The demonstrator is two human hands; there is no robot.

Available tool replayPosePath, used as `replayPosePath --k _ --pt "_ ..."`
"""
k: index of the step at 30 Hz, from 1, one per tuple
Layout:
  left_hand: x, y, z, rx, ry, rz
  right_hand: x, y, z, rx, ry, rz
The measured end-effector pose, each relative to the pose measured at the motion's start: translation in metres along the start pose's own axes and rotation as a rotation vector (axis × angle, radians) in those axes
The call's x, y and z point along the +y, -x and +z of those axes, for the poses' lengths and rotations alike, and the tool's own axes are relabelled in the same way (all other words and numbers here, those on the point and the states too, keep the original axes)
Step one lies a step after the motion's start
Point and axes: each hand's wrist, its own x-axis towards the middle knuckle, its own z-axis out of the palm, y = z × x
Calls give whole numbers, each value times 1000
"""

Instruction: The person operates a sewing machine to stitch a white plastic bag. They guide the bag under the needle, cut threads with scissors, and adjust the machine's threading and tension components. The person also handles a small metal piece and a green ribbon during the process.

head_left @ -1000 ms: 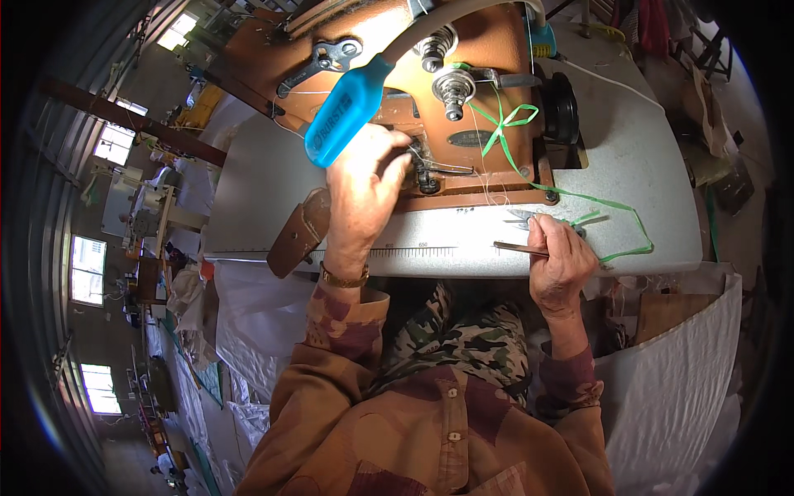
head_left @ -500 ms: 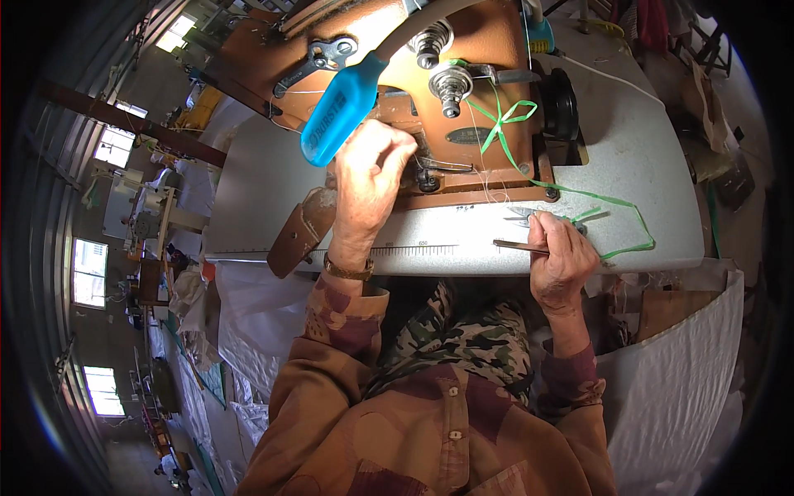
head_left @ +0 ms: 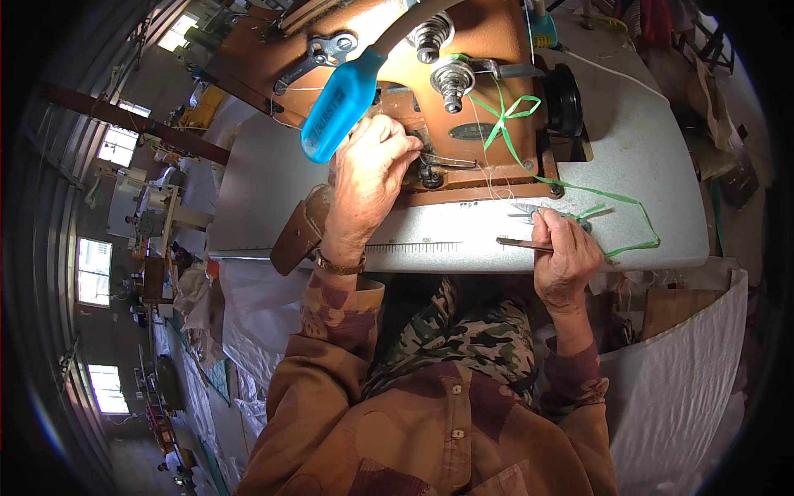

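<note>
An orange-brown sewing machine (head_left: 463,74) stands on a grey table (head_left: 628,157). My left hand (head_left: 370,178) reaches up to its needle area, fingers curled around small metal parts near the presser foot (head_left: 430,169). A blue-tipped lamp (head_left: 341,103) hangs just above that hand. My right hand (head_left: 566,252) rests at the table's front edge, pinching a thin dark metal tool (head_left: 521,243). Small snips (head_left: 538,213) lie just above its fingers. A green strap (head_left: 579,190) trails from the machine across the table to the right.
A measuring scale (head_left: 422,245) runs along the table's front edge. A brown leather strap (head_left: 294,236) hangs off the edge beside my left wrist. White woven fabric (head_left: 678,388) hangs below the table at right. Other machines and windows lie far left.
My left hand has stayed at the needle area, shifting slightly. The right hand keeps the thin tool at the table edge.
</note>
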Motion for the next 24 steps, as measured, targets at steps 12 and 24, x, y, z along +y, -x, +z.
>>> replayPosePath --k 12,24 --pt "-12 -14 14 214 228 -3 1 2 1 -5 10 2" --pt "-6 -12 14 109 -11 -31 1 3 1 -8 19 -2"
